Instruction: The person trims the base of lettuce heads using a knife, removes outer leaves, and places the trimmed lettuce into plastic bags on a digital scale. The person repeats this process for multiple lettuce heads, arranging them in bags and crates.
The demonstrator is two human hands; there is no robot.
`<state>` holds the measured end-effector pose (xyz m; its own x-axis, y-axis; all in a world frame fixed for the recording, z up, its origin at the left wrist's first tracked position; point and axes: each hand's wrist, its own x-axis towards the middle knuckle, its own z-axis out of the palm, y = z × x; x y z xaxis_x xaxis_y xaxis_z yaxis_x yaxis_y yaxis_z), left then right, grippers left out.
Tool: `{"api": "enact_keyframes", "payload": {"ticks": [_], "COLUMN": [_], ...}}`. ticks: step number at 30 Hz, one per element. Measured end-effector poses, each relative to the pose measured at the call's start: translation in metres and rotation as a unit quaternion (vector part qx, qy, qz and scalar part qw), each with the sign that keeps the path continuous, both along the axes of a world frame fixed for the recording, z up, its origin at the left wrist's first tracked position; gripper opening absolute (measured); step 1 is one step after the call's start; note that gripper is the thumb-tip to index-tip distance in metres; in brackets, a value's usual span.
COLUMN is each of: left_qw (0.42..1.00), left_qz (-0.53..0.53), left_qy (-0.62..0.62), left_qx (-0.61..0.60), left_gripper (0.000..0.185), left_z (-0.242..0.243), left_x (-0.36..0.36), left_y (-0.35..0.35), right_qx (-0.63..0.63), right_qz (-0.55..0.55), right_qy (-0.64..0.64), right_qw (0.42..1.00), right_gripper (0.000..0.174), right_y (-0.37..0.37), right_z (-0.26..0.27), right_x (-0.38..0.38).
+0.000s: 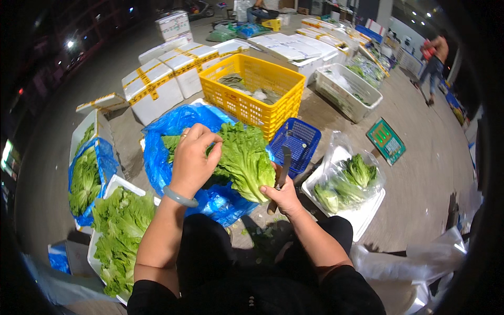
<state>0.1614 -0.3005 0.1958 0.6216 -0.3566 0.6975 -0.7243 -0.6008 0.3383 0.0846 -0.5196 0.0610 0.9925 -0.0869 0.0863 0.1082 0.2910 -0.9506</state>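
A head of green leafy lettuce (252,165) is held by my right hand (286,195), with the thumb pressed on its pale base. The same hand also grips a knife (286,161), its dark blade pointing up and its handle end showing below the fingers. At the lettuce's left edge is my left hand (199,151), fingers curled; whether it pinches a leaf cannot be told. Beneath both hands, a blue plastic bag (157,157) lines a box, with more greens (170,145) partly hidden inside it.
A white box of lettuce (122,240) stands at my left, another blue-lined one (84,181) beyond. Ahead are stacked yellow crates (252,112) and a blue basket (295,139). At right, bagged lettuce (346,185) lies on a white scale platform (354,224) beside a lit display (386,139).
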Motion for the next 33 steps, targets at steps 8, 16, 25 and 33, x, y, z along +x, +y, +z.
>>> {"api": "enact_keyframes", "payload": {"ticks": [8,16,25,33], "left_qw": [0.872,0.947,0.966,0.944], "left_qz": [-0.096,-0.047,-0.015,-0.059], "left_qy": [0.316,0.270,0.249,0.312], "left_qx": [-0.361,-0.166,0.070,0.087], "left_gripper": [0.016,0.014,0.069,0.049], "left_z": [0.008,-0.059,-0.160,-0.181], "left_x": [0.023,0.035,0.011,0.016], "left_y": [-0.026,-0.019,-0.041,-0.081], "right_qx": [0.067,0.265,-0.400,-0.765], "right_qz": [0.026,-0.152,-0.456,-0.161], "right_qy": [0.036,-0.053,-0.053,0.189], "right_qw": [0.997,0.951,0.793,0.595], "right_gripper": [0.075,0.076,0.077,0.054], "right_y": [0.000,-0.136,-0.352,-0.390], "right_z": [-0.015,0.014,-0.025,-0.123], "right_x": [-0.030,-0.087,-0.068,-0.086]}}
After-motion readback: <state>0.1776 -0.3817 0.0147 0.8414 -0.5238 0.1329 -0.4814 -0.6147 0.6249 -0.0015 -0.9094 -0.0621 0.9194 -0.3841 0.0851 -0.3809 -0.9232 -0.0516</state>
